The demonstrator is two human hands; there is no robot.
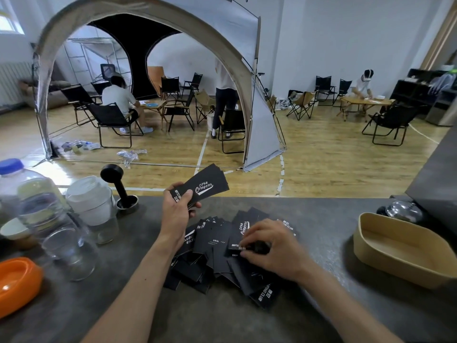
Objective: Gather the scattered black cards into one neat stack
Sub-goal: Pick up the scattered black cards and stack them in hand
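Many black cards with white lettering lie scattered and overlapping in a loose pile [217,256] on the dark grey counter [222,318]. My left hand [176,211] is raised above the pile's far left and grips a stack of black cards [202,186], logo side up. My right hand [269,246] rests on the pile's right part, its fingertips pinching one card [237,246] at the card's edge.
At left stand a water jug with a blue cap [27,194], glass cups [71,251], a white lidded cup [92,201], a black tamper [118,186] and an orange bowl [17,283]. A tan tray [405,251] sits at right. Beyond the counter are a tent, chairs and several people.
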